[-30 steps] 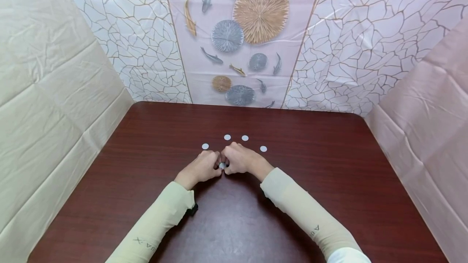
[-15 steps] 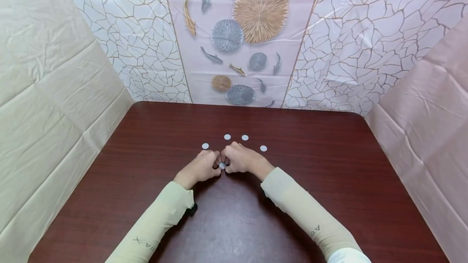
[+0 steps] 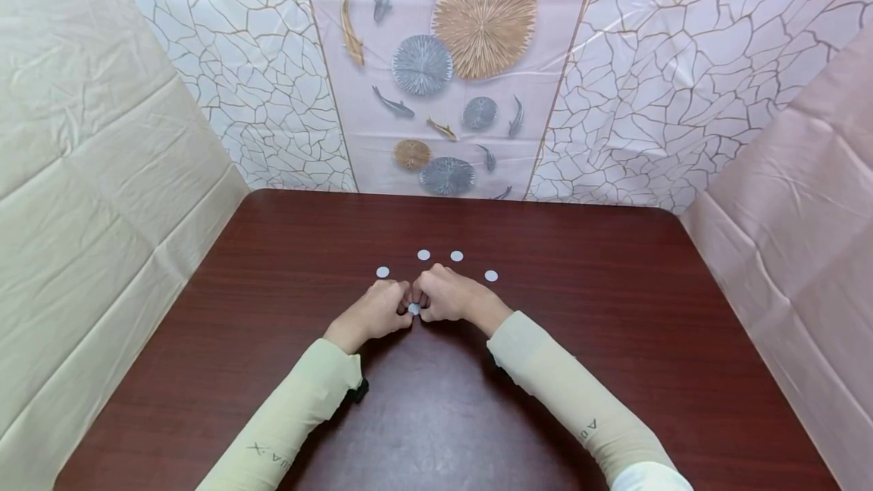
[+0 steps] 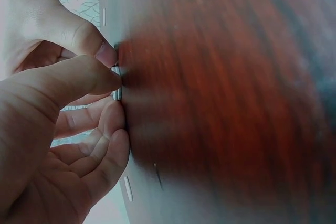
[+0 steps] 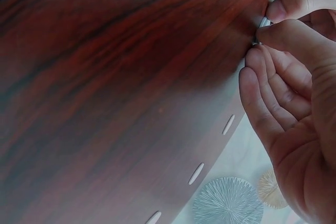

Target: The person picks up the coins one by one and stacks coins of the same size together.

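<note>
In the middle of the dark red table, a small flat white disc (image 3: 414,309) sits between my two hands. My left hand (image 3: 375,313) grips its left side with thumb and curled fingers. From the other side, my right hand (image 3: 446,295) holds it the same way, the knuckles of both hands nearly meeting. The left wrist view shows the disc's edge (image 4: 117,92) low against the tabletop, mostly covered by a thumb. A sliver of the disc (image 5: 264,22) shows between the thumbs in the right wrist view.
Beyond the hands, several similar white discs lie in an arc: a far-left one (image 3: 383,272), two at the top, including this disc (image 3: 423,254), and a far-right one (image 3: 491,276). The table (image 3: 614,324) meets a patterned cloth backdrop (image 3: 436,97) behind and pale cloth at both sides.
</note>
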`<state>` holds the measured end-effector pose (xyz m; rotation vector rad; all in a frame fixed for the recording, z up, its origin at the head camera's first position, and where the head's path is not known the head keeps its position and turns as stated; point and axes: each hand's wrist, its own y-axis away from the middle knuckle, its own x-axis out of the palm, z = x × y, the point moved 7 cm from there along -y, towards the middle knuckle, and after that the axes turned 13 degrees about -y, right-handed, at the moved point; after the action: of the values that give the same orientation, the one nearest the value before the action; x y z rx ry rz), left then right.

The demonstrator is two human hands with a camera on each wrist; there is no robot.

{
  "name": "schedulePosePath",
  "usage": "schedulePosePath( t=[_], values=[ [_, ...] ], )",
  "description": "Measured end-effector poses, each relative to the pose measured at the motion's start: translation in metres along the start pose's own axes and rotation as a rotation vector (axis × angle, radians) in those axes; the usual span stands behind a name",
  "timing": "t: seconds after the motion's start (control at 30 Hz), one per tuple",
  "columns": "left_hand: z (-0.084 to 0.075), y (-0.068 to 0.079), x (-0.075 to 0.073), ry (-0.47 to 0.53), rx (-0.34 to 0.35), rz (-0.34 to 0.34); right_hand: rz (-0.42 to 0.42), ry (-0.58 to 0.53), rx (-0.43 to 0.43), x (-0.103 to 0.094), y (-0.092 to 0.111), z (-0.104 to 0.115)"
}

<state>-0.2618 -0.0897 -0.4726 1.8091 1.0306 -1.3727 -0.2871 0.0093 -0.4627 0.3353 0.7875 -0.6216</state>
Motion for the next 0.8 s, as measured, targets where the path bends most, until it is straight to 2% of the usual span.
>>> schedulePosePath(
  t=[0.33,0.8],
  values=[
    [0.0014,0.0003,0.0012,-0.012,0.013,-0.025,0.007,0.015,-0.041,0.0014,0.0003,0.0009],
    [-0.0002,0.0003,0.0004,-0.017,0.012,-0.015,0.014,0.069,-0.079,0.0011,0.0023,0.0034]
  ],
)
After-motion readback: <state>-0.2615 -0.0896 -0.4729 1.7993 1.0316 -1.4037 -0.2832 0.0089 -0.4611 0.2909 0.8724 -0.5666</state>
